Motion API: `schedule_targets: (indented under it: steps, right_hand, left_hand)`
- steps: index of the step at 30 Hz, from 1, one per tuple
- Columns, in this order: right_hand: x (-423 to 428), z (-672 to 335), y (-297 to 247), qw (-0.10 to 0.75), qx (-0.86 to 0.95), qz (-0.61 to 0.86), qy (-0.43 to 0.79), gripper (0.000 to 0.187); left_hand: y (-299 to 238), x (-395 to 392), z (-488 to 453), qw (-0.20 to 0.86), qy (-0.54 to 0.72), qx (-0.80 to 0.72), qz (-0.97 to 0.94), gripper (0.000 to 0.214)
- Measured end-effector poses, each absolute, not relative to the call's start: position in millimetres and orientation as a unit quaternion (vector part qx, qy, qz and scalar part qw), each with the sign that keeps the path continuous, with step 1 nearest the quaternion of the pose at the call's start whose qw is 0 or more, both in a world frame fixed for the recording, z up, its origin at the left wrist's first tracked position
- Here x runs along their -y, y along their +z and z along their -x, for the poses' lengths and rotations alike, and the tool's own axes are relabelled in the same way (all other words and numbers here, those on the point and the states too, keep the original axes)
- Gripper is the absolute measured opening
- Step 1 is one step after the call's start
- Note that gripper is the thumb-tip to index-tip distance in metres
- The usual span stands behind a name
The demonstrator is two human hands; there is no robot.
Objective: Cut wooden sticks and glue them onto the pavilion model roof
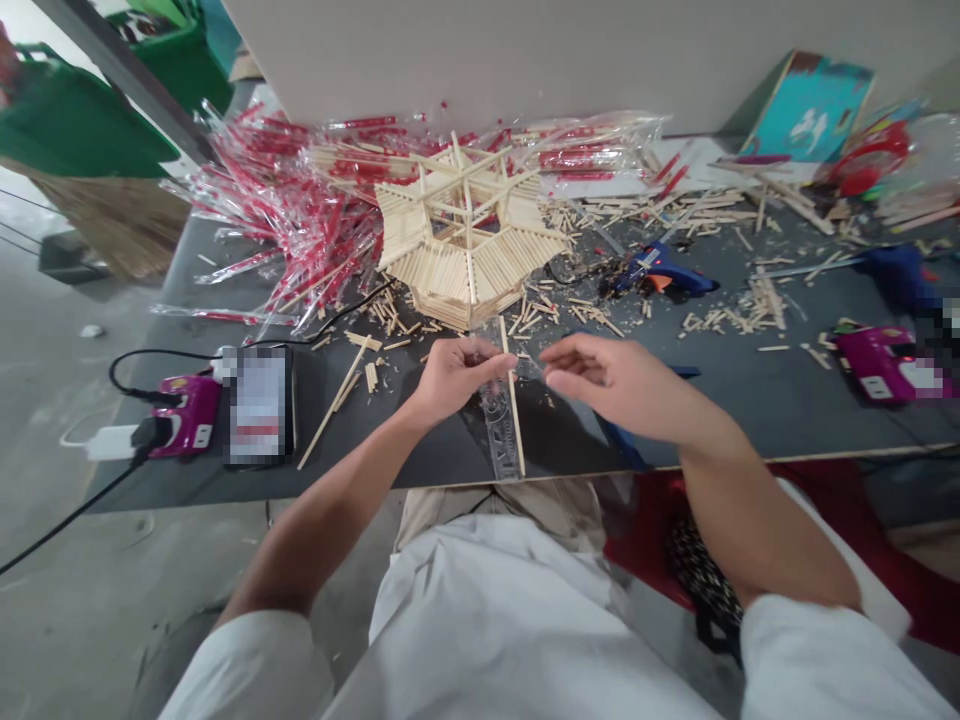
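My left hand (461,375) is closed at the front of the table, thumb and fingers pinching a thin wooden stick (516,430). The stick lies along a clear plastic ruler (499,435), which reaches down to the table's edge. Just right of them, my right hand (619,385) hovers with curved fingers and the thumb apart, holding nothing that I can see. Beyond both hands stands a roof-like model (472,265) built of wooden sticks, with an open frame of sticks on top.
A phone (260,405) and a purple power strip (186,415) lie at left. Red-and-clear wrapped sticks (300,220) pile up behind. Cut stick pieces litter the tabletop (750,400). A blue glue gun (671,272) lies at right, with another purple power strip (874,365) beyond.
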State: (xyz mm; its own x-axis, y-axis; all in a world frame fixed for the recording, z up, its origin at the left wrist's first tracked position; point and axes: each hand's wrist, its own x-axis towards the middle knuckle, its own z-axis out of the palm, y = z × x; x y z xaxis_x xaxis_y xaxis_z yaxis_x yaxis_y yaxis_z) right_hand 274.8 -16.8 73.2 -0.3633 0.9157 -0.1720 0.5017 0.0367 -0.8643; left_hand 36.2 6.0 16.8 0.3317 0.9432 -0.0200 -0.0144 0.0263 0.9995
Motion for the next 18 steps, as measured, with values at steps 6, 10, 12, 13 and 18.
schedule_targets:
  steps: [6, 10, 12, 13, 18]
  right_hand:
    - [83.7, -229.0, 40.9, 0.294, 0.613, 0.563, 0.470, 0.028]
    - [89.1, -206.6, 15.4, 0.361, 0.559, 0.579, 0.472, 0.036]
    - [86.2, -205.0, 10.5, 0.371, 0.542, 0.578, 0.485, 0.036]
    - [84.9, -205.7, 9.4, 0.372, 0.536, 0.576, 0.493, 0.036]
    - [82.7, -210.5, 8.8, 0.358, 0.528, 0.572, 0.516, 0.036]
  left_hand:
    - [11.2, -2.1, -40.4, 0.584, 0.432, -0.420, -0.543, 0.038]
    - [10.4, -1.1, -38.3, 0.574, 0.436, -0.431, -0.543, 0.041]
    - [11.8, -0.8, -37.3, 0.561, 0.426, -0.439, -0.557, 0.044]
    - [12.9, -0.7, -37.2, 0.555, 0.421, -0.443, -0.564, 0.045]
    - [18.1, -1.4, -38.8, 0.525, 0.439, -0.451, -0.573, 0.048]
